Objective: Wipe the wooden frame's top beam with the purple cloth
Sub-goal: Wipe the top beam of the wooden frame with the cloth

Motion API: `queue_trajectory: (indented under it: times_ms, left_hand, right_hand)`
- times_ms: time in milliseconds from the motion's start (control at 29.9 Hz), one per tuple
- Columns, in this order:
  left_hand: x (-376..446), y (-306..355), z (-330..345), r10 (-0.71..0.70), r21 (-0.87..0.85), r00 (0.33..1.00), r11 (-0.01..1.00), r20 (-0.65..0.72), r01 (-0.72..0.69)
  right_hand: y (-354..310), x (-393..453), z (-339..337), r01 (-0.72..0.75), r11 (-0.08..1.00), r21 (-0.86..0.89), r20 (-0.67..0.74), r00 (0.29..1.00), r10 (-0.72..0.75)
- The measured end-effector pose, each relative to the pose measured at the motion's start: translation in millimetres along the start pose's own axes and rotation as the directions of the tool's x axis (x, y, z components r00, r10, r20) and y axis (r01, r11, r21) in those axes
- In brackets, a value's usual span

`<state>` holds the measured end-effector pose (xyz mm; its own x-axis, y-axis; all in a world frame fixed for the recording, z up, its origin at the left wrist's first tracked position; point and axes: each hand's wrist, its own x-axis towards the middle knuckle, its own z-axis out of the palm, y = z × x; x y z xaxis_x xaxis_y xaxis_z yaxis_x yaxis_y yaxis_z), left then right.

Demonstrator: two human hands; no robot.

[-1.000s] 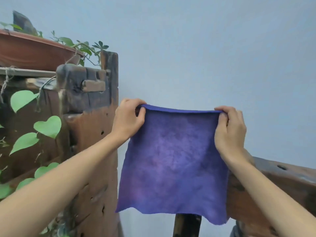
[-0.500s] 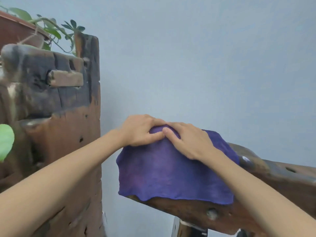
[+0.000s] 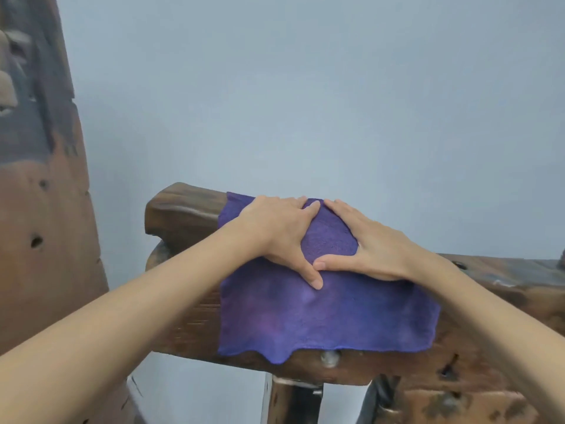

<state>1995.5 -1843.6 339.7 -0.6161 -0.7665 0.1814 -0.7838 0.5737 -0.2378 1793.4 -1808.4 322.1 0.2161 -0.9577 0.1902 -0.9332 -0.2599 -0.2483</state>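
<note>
- The purple cloth (image 3: 321, 313) lies draped over the wooden frame's top beam (image 3: 183, 209), its upper part on the beam's top face, its lower part hanging down the near face, hem just above a metal bolt head (image 3: 329, 359).
- Change: a second ago you held the cloth stretched in the air by its top corners; now it is laid on the beam and has slid right, so the beam's left end sits bare beside it.
- Your left hand (image 3: 281, 231) presses flat on the cloth, fingers straight, thumb spread; nothing is pinched.
- Your right hand (image 3: 376, 246) presses flat likewise just beside it, thumbs and forefingers nearly touching.
- Judgement: set-up is finished; the wiping stroke looks begun. The beam's length to the right remains to cover.
- Outward: a weathered wooden post (image 3: 42, 209) stands left, apart from the beam; a pale blue-grey wall (image 3: 336, 102) behind.
</note>
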Motion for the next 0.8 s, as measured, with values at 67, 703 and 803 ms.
queue_trajectory:
  times_ms: [67,703,803]
  left_hand:
    - [11.6,21.2,0.4,0.024,-0.012,1.000,1.000,-0.003,-0.024]
    - [118.1,217.1,29.9,0.128,0.130,0.985,0.985,-0.119,-0.112]
    - [124.5,244.8,30.3,0.069,-0.041,0.988,0.996,-0.138,-0.075]
  right_hand:
    - [19.8,-8.1,-2.0,-0.007,1.000,-0.004,-0.012,1.000,0.007]
    - [197.3,-98.5,-24.2,-0.029,0.958,-0.284,-0.072,0.997,0.009]
    - [223.9,-110.7,-31.4,-0.021,0.942,-0.336,-0.099,0.995,-0.014]
